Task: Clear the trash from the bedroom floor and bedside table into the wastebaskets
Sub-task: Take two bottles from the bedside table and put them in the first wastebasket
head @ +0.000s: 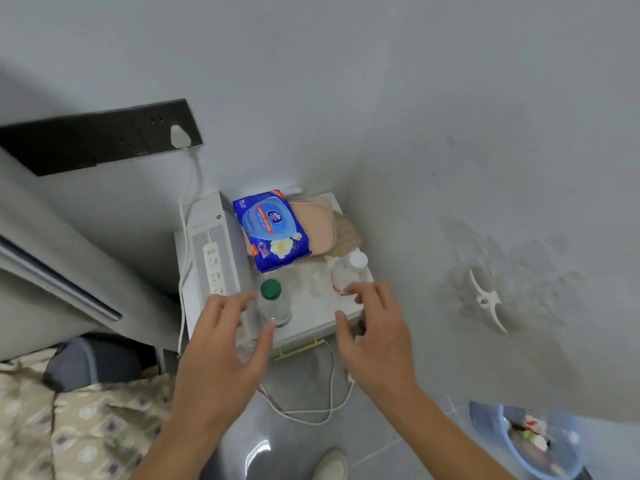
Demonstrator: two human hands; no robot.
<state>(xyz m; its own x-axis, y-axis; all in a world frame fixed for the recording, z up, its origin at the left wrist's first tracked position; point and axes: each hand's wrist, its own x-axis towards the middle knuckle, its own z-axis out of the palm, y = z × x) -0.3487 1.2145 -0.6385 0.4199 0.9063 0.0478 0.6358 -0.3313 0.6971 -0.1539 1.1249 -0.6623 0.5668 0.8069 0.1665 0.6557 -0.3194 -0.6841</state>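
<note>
Two clear plastic bottles stand on the white bedside table (308, 320). The green-capped bottle (273, 303) is near the front left; my left hand (221, 344) spreads open around it, thumb and fingers on either side, not closed on it. The white-capped bottle (348, 273) leans at the right edge; my right hand (374, 327) is open just in front of it, fingertips at its base. A blue wastebasket (533, 445) with trash inside sits on the floor at the lower right.
On the table lie a blue wet-wipe pack (272, 230), a pink pouch (317, 225) and a white power strip (214, 268) on a white box. White cables (311, 410) trail on the grey floor. The bed (69, 420) is at left, walls close behind and right.
</note>
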